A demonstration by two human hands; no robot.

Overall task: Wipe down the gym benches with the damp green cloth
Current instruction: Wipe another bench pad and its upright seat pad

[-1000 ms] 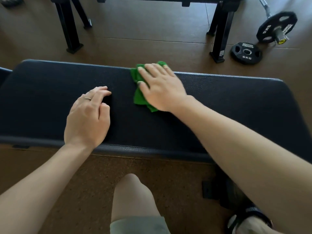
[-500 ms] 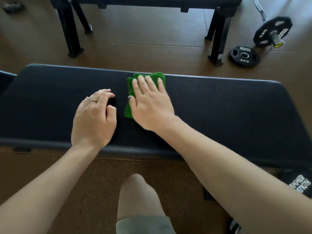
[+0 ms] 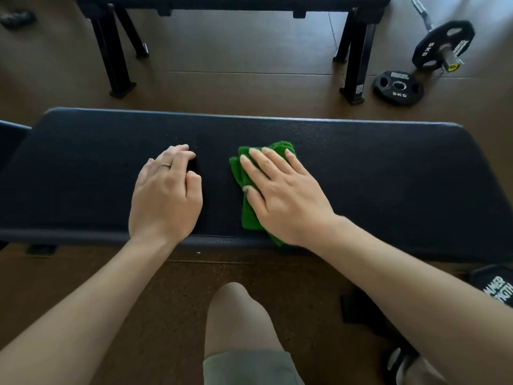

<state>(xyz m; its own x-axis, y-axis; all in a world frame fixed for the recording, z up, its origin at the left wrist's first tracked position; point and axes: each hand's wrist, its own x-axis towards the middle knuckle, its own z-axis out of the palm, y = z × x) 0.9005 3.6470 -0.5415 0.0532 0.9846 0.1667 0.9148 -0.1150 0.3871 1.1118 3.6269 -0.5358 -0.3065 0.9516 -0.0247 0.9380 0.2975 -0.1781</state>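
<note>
A black padded gym bench point(image 3: 388, 176) runs across the view in front of me. The folded green cloth point(image 3: 249, 218) lies on its top, reaching from the middle to the near edge. My right hand point(image 3: 283, 195) presses flat on the cloth with its fingers spread, covering most of it. My left hand point(image 3: 166, 198) rests palm down on the pad just left of the cloth, its fingers loosely curled and holding nothing.
A second black bench point(image 3: 236, 1) stands behind on metal legs point(image 3: 355, 65). A 5 kg weight plate point(image 3: 398, 88) lies on the brown floor at the right, beside a barbell end with a plate point(image 3: 441, 45). Another plate point(image 3: 497, 284) is near my right foot. My knee point(image 3: 238, 315) is below the bench.
My right hand has dragged the green cloth from the bench's far edge back to its near edge. The left hand has stayed in place on the pad.
</note>
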